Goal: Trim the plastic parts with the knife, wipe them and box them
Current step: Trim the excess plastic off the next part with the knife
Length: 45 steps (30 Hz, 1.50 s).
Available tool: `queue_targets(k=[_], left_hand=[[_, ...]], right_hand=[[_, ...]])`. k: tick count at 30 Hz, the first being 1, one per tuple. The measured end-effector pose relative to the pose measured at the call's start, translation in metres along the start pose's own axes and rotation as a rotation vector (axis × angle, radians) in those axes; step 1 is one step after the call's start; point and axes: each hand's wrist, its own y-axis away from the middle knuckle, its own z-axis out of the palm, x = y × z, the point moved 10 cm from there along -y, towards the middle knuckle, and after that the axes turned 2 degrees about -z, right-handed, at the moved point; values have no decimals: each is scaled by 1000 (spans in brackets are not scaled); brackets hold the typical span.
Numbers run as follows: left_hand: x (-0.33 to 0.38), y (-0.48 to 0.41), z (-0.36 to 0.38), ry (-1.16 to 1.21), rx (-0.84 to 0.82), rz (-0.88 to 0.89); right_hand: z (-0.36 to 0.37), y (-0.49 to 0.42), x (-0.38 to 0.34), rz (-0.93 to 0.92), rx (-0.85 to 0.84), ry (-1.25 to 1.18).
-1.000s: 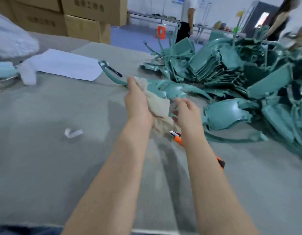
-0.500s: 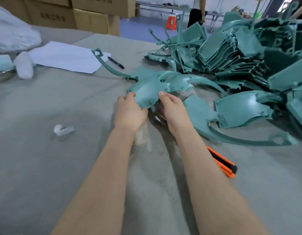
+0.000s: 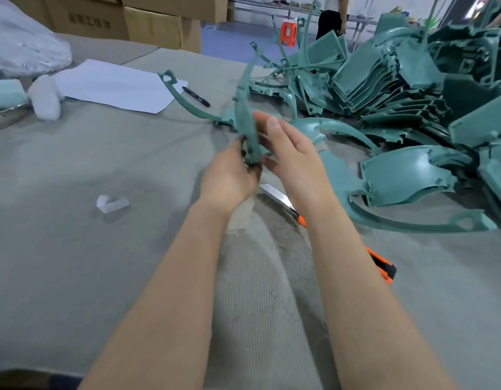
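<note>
The left hand (image 3: 229,178) grips the lower end of a green plastic part (image 3: 245,119) and holds it upright, edge-on, above the table (image 3: 74,249), probably so the edge can be checked for burrs. The right hand (image 3: 294,161) is open, its straight fingers beside the part. Blur makes it unclear whether they touch it. The knife (image 3: 383,266) lies on the table close by, so it seems no trimming is being done now. Its middle is hidden under the right forearm. A pale cloth (image 3: 240,218) shows only partly under the left wrist. More parts lie in a pile (image 3: 398,88) at the right, cut off by the frame.
</note>
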Motion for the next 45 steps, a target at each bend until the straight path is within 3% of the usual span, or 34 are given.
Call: queue_targets(k=[3, 5, 9, 13, 16, 19, 21, 23, 27, 31, 37, 45], left_hand=[[-8, -1, -18, 173, 132, -94], [-12, -1, -26, 375, 176, -105], [-5, 0, -30, 663, 149, -81], [2, 0, -28, 936, 105, -75], [4, 2, -16, 1212, -52, -194], [20, 14, 6, 1628, -420, -354], [39, 23, 12, 1813, -611, -339], [49, 29, 14, 1925, -683, -325], [47, 25, 10, 1943, -616, -296], [32, 20, 11, 1847, -571, -323], [28, 16, 7, 1818, -505, -296], [26, 19, 20, 1737, -526, -385]], right_hand=[[1, -1, 5, -2, -31, 107], [-15, -4, 6, -13, 58, 192], [-58, -5, 16, 94, 280, 315], [-70, -1, 22, 150, 222, 441], [-67, 3, 24, 173, 217, 296], [-48, 6, 34, 275, 186, -85], [-25, 10, 40, 355, 107, -280], [-2, 15, 44, 410, -3, -355], [10, 19, 39, 435, -79, -482], [2, 17, 27, 378, -152, -346], [-6, 19, 24, 374, -109, -214], [-5, 21, 32, 438, -119, -202]])
